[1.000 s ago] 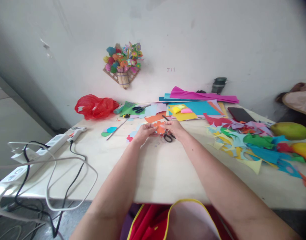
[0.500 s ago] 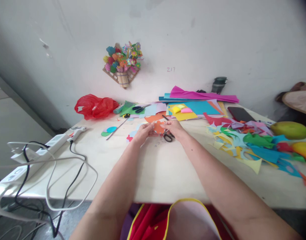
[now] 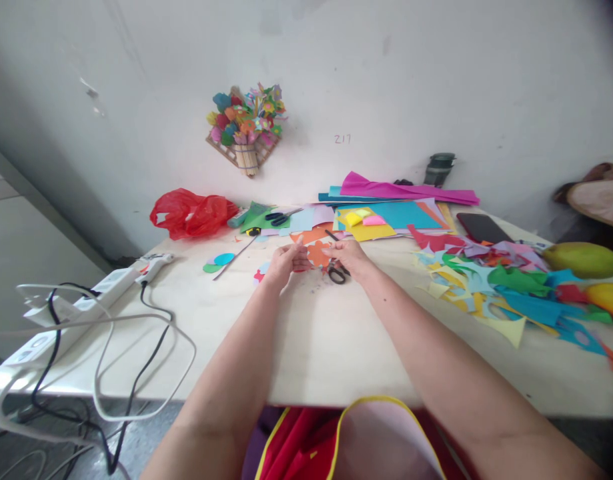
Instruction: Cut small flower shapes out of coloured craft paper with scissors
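Observation:
An orange flower-shaped paper (image 3: 317, 254) is pinched at its right edge by my right hand (image 3: 347, 256). My left hand (image 3: 287, 261) is at the paper's left side, thumb raised and fingers apart. Scissors with dark handles (image 3: 337, 275) lie just below my right hand. Behind the flower is a larger piece of orange paper (image 3: 316, 233), and small red and light blue paper pieces (image 3: 260, 273) lie left of my left hand.
A power strip (image 3: 93, 297) with tangled cables lies at the left. A red plastic bag (image 3: 191, 213), coloured sheets (image 3: 401, 215) and a second pair of scissors (image 3: 276, 218) are at the back. Paper scraps (image 3: 516, 283), a phone (image 3: 483, 228) and yellow-green fruit (image 3: 581, 260) are at the right.
My left hand has loosened from the orange flower, its thumb lifting and its fingers spreading. My right hand keeps its hold and has hardly moved.

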A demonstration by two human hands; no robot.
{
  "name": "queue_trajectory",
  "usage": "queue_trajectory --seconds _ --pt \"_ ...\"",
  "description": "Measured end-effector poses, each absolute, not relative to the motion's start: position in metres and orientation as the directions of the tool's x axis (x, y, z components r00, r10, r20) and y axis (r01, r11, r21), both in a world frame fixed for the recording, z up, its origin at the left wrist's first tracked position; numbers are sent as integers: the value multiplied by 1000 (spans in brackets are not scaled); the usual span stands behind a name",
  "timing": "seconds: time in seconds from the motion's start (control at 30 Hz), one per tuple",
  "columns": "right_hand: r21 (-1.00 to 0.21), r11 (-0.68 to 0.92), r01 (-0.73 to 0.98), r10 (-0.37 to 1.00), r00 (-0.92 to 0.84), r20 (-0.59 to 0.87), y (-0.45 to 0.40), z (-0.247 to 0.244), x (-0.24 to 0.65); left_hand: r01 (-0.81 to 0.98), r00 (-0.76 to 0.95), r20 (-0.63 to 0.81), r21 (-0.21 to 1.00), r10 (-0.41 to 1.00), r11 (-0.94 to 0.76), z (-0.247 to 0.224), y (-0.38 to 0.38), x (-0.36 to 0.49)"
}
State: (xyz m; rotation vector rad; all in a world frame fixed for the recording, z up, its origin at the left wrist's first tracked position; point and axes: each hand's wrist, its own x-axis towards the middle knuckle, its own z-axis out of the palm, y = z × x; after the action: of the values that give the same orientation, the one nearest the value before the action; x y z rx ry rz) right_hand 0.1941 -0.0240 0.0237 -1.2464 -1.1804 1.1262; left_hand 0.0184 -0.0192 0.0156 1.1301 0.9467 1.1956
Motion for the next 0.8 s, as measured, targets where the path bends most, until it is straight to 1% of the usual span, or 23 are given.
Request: queue_trajectory --seconds 0.43,0.8 --pt "-999 20 27 996 87 22 -21 19 194 -215 166 -22 975 986 57 12 -17 21" --pt "-999 18 27 996 84 20 -21 20 193 -218 205 -6 974 979 52 9 -17 21"
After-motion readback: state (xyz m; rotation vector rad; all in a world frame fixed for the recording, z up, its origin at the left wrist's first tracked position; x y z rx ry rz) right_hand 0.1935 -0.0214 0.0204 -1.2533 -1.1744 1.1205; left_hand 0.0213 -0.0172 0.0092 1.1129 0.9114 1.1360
